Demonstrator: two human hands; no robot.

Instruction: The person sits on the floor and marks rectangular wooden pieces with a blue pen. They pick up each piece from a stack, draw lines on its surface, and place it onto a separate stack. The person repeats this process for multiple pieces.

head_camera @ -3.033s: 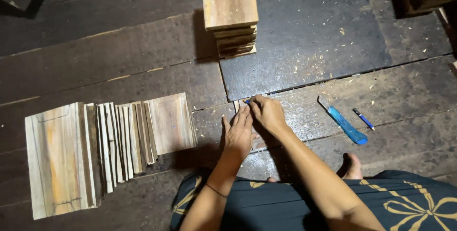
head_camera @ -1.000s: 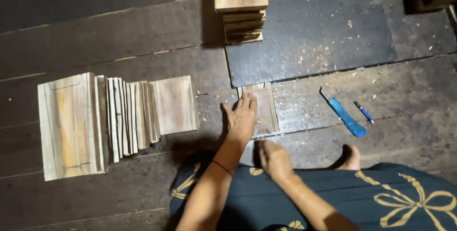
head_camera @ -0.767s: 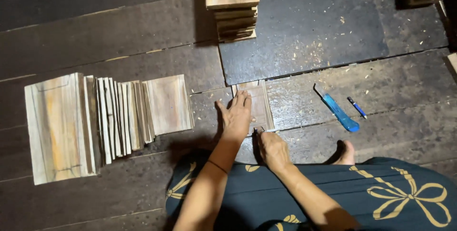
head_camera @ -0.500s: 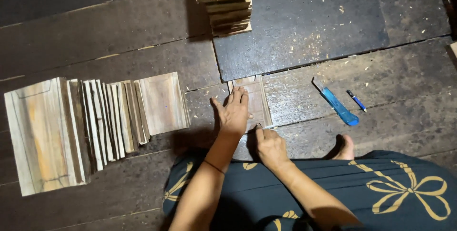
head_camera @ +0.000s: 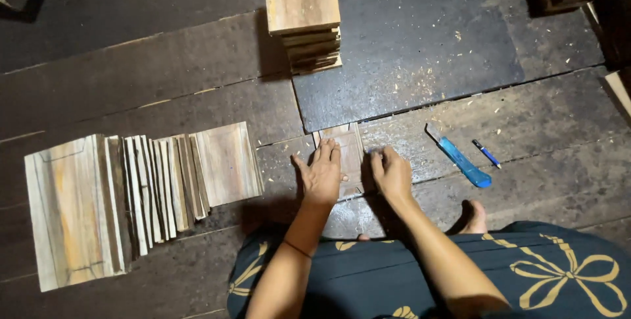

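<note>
Left hand [head_camera: 322,175] flat, fingers spread, on wood piece [head_camera: 348,154] at centre; right hand [head_camera: 392,173] curled at its edge, grip unclear. Row [head_camera: 141,194] left looks finished; stack [head_camera: 302,16] up top untouched.

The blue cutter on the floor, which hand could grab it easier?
Probably the right hand. The blue cutter lies on its side of the wood piece, nearer to it, while the left hand lies flat on that piece.

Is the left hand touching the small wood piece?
Touching. Head view shows the left hand lying flat on the wood piece, fingers overlapping its left edge.
</note>
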